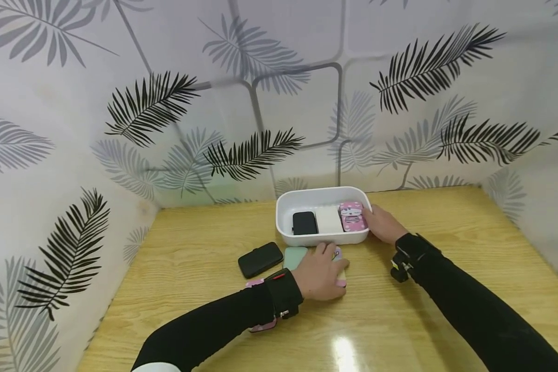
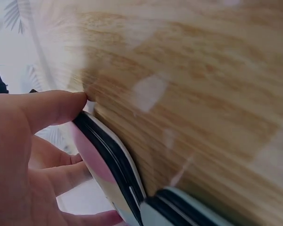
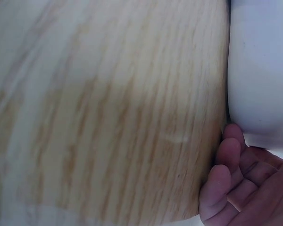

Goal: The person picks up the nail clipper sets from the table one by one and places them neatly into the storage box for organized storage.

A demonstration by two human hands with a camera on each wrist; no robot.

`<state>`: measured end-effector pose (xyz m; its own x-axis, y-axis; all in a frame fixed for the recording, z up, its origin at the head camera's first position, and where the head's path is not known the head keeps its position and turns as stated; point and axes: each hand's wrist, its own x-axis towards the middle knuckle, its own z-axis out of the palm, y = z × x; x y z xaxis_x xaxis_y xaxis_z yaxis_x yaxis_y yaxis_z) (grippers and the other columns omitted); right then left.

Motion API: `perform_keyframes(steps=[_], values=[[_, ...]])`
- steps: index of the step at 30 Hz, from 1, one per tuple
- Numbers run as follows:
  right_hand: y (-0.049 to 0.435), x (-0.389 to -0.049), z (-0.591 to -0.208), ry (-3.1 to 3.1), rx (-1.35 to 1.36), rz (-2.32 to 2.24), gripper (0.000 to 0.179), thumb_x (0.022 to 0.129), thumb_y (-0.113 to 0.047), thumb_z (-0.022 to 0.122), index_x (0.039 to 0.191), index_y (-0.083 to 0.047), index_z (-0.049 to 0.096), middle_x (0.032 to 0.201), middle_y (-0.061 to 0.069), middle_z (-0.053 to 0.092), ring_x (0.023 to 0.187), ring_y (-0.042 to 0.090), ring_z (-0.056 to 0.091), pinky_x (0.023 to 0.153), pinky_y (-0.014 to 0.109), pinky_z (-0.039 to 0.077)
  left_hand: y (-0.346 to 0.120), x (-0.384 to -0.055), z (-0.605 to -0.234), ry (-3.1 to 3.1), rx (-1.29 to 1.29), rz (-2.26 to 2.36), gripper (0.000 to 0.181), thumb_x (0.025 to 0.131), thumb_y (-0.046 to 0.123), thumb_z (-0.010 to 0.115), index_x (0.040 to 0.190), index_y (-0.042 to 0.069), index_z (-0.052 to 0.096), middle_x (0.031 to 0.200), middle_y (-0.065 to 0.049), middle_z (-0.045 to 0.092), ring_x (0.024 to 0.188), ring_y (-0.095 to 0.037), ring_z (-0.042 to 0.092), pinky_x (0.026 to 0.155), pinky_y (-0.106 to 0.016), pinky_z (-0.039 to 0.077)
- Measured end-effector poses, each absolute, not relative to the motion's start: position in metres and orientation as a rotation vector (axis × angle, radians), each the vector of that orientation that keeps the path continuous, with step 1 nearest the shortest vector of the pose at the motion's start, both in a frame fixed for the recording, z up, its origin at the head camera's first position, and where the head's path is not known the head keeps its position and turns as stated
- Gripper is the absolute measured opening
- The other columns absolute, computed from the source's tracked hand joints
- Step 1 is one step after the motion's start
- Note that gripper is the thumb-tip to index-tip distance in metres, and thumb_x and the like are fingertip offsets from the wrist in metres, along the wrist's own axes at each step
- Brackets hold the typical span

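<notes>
My left hand [image 1: 321,274] pinches a flat pastel case [image 2: 92,155] with a dark edge band, thumb on its edge and fingers on its face. The case lies on the table in front of a white plastic bin [image 1: 325,239]. My right hand [image 1: 383,223] grips the bin's right end, its fingers against the outer wall. Inside the bin, a small black case [image 1: 304,223], a white case [image 1: 328,220] and a pink patterned case [image 1: 352,216] stand in a row. A mint green case [image 1: 295,257] lies beside my left hand, partly hidden.
A black case [image 1: 260,260] lies on the wood-grain table [image 1: 204,232], left of the mint one. Another pink case [image 1: 263,326] is mostly covered by my left forearm. Behind the bin hangs a leaf-patterned sheet [image 1: 302,119], which also runs along both sides.
</notes>
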<state>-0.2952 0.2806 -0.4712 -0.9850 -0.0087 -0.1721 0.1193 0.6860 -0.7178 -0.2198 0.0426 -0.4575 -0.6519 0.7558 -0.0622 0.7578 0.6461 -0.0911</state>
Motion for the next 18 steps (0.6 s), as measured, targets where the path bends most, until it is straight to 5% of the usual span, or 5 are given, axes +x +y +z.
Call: perform_keyframes(steps=[10, 18], values=[[0.282, -0.297, -0.471, 2.717, 0.105, -1.191, 0.056, 0.109, -0.041, 0.023, 0.134, 0.007, 0.039, 0.099, 0.015, 0.05, 0.079, 0.023, 0.051, 0.065, 0.031, 0.041, 0.045, -0.216, -0.449, 2.662, 1.287, -0.092, 0.05, 0.085, 0.046, 0.072, 0.128, 0.024, 0.064, 0.148, -0.017, 0.043, 0.133, -0.027, 0.039, 0.092, -0.029, 0.05], [0.281, -0.295, -0.47, 2.708, 0.105, -1.201, 0.057, 0.109, -0.041, 0.024, 0.134, 0.008, 0.039, 0.102, 0.018, 0.051, 0.083, 0.025, 0.052, 0.067, 0.031, 0.041, 0.042, -0.213, -0.438, 2.652, 1.35, -0.157, 0.045, 0.078, 0.052, 0.079, 0.116, 0.031, 0.066, 0.117, -0.001, 0.057, 0.11, -0.017, 0.045, 0.071, -0.026, 0.046]])
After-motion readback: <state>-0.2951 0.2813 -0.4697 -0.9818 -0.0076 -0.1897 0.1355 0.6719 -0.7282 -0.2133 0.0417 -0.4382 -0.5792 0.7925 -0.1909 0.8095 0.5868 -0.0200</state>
